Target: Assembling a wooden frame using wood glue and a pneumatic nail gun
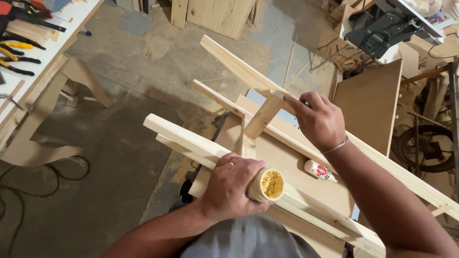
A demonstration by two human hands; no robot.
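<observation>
**Filler tub in left, right on the upper slat**

My left hand point(234, 184) is wrapped around a small round tub point(267, 185) of yellow paste, open mouth toward me, fingers point(228, 165) clenched round its side. The tub sits just above the near rails of the pine frame point(191, 143), touching or close to it, can't tell which.

My right hand point(318, 119) lies on the upper slat point(244, 71), forefinger tip pressed to the joint where the short upright point(260, 118) meets it; the rest of the fingers are loosely curled, grasping nothing.

The frame lies across a brown board point(287, 157). A white glue bottle point(319, 170) lies on that board, between my hands. A table point(28, 71) with pliers stands far left.
</observation>
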